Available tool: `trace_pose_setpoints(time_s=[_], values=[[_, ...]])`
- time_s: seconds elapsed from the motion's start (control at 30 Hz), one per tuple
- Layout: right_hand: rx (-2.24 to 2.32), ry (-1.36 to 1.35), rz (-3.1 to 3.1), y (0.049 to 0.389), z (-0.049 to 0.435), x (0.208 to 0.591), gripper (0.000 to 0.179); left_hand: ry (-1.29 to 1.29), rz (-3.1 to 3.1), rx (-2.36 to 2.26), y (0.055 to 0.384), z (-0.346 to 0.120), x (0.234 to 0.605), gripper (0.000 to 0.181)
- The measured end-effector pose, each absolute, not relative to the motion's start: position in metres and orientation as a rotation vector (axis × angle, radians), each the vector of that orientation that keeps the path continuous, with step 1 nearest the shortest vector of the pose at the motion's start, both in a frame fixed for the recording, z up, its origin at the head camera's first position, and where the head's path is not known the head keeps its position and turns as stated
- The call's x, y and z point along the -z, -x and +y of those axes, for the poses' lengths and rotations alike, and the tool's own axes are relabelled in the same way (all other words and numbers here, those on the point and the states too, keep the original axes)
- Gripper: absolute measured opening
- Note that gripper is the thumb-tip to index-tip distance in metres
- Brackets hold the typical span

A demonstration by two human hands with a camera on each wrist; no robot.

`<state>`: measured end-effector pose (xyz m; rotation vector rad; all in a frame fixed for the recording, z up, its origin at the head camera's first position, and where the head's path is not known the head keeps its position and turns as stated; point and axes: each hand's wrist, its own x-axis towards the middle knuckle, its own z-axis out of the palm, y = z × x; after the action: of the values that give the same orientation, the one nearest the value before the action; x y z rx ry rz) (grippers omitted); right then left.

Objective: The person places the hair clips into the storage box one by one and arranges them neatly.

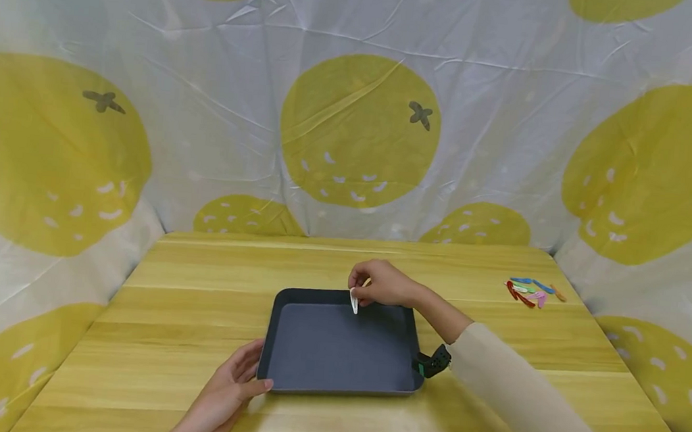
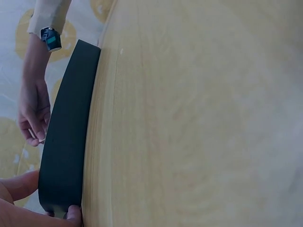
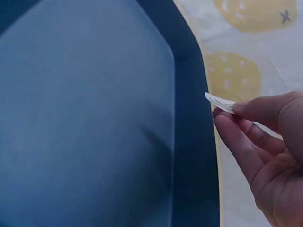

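Observation:
A dark, rectangular baking tray [image 1: 341, 351] sits on the wooden table, its raised rim facing up. My left hand [image 1: 229, 386] grips the tray's near left corner, thumb over the rim and fingers along the outer side. Over the tray's far edge, my right hand [image 1: 383, 283] pinches a white hair clip [image 1: 354, 302] between thumb and fingers. In the right wrist view the white clip [image 3: 220, 102] points toward the tray's side wall [image 3: 191, 94], its slits showing. The left wrist view shows the tray's outer wall [image 2: 68, 127] from low down.
Several coloured hair clips [image 1: 534, 292] lie in a loose group at the table's far right. The wooden table [image 1: 193, 299] extends on all sides of the tray. A sheet [image 1: 367, 28] with yellow fruit prints hangs behind and beside it. A black device [image 1: 434, 362] is strapped to the right wrist.

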<state>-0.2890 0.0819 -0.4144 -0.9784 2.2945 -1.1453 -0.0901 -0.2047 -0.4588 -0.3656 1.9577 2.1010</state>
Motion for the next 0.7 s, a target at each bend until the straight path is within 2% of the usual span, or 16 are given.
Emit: trace_pose_setpoints(time_s=[0.47, 0.7], values=[[1.098, 1.026, 2.185, 0.284, 0.029, 0.415, 0.005, 0.367, 1.956, -2.100, 0.091, -0.204, 0.458, 0.080], [1.068, 1.035, 2.162, 0.282, 0.008, 0.427, 0.004, 0.381, 1.958, -2.087, 0.091, -0.206, 0.458, 0.080]])
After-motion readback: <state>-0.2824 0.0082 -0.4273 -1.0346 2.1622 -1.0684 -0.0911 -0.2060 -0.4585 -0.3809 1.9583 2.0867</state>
